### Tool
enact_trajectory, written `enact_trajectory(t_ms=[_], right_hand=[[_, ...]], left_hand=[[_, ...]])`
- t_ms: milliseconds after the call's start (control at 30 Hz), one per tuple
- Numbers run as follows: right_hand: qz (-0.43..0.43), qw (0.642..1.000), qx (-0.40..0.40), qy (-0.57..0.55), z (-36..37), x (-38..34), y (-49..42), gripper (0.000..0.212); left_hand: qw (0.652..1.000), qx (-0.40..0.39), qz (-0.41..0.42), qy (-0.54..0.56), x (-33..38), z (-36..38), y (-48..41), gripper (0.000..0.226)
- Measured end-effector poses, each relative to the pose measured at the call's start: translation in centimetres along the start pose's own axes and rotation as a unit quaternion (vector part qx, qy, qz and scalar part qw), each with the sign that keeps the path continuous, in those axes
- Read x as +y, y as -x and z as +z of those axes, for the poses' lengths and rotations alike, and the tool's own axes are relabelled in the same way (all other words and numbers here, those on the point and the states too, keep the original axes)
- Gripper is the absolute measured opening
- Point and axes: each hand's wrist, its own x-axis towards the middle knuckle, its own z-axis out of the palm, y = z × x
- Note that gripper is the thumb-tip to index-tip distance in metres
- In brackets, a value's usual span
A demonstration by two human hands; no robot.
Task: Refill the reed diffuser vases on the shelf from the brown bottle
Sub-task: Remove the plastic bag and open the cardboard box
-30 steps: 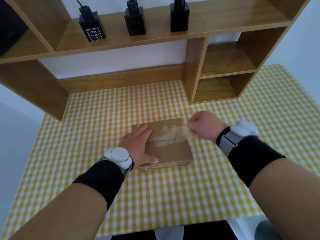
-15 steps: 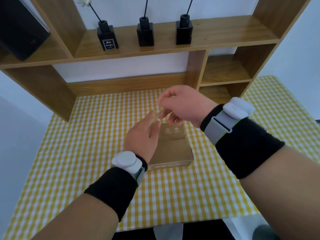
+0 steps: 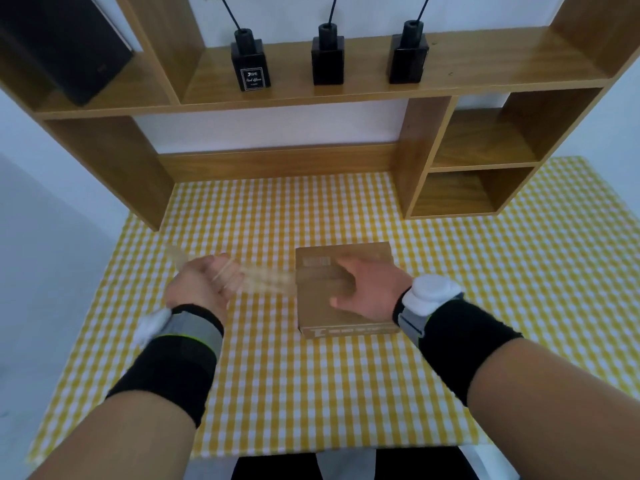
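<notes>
A brown cardboard box (image 3: 325,323) lies on the yellow checked tablecloth (image 3: 277,393). My right hand (image 3: 367,289) rests flat on its top with straight fingers. My left hand (image 3: 204,285), blurred, grips a strip of clear packing tape (image 3: 270,280) stretched leftward off the box's left edge. Three black reed diffuser vases stand on the wooden shelf (image 3: 485,60): a labelled one (image 3: 251,65), a middle one (image 3: 327,58) and a right one (image 3: 408,57), each with a dark reed. No brown bottle is in sight.
A black box (image 3: 65,53) leans in the shelf's left compartment. Two open cubbies (image 3: 478,168) sit at the shelf's lower right. The tablecloth's front edge (image 3: 311,452) runs just above my lap.
The hands have swapped roles: the right hand came down flat onto the box, and the left hand swung out to the left, pulling the tape strip off the box.
</notes>
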Motion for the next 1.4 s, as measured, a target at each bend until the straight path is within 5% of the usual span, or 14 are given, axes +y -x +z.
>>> enact_trajectory(t_ms=[433,533,633,767,867,1000,1133,1300,1400], right_hand=[[-0.008,0.998,-0.027,0.048,1.0,1.5,-1.9,0.089],[0.001,0.999,-0.022,0.036,1.2,1.5,-2.0,0.086],[0.006,0.999,-0.013,0.047,1.4,1.2,-1.7,0.078],[0.022,0.996,0.021,0.084,1.5,0.4,-1.0,0.058],[0.033,0.993,0.07,0.087,1.1,-0.1,-0.1,0.04],[0.018,0.994,0.074,0.078,-0.4,-1.0,1.9,0.045],[0.04,0.999,-0.025,-0.002,0.5,0.2,3.4,0.044],[0.054,0.995,-0.082,-0.032,2.7,2.6,4.0,0.028],[0.044,0.993,-0.101,-0.031,2.6,3.0,3.7,0.03]], left_hand=[[0.992,0.063,-0.113,0.007,-1.5,-5.1,-3.6,0.047],[0.985,0.136,-0.099,0.045,-0.4,-6.6,-4.6,0.054],[0.974,0.176,-0.043,-0.139,1.5,-7.7,-4.4,0.053],[0.879,0.209,0.095,-0.417,2.7,-6.3,-1.7,0.052],[0.825,0.1,0.177,-0.527,2.1,-3.4,0.4,0.047],[0.75,-0.043,0.253,-0.609,0.1,1.0,1.9,0.035],[0.649,-0.173,0.284,-0.684,-2.3,4.0,3.3,0.027],[0.523,-0.296,0.275,-0.751,-5.4,6.0,5.9,0.045],[0.499,-0.339,0.3,-0.739,-6.8,5.9,5.6,0.03]])
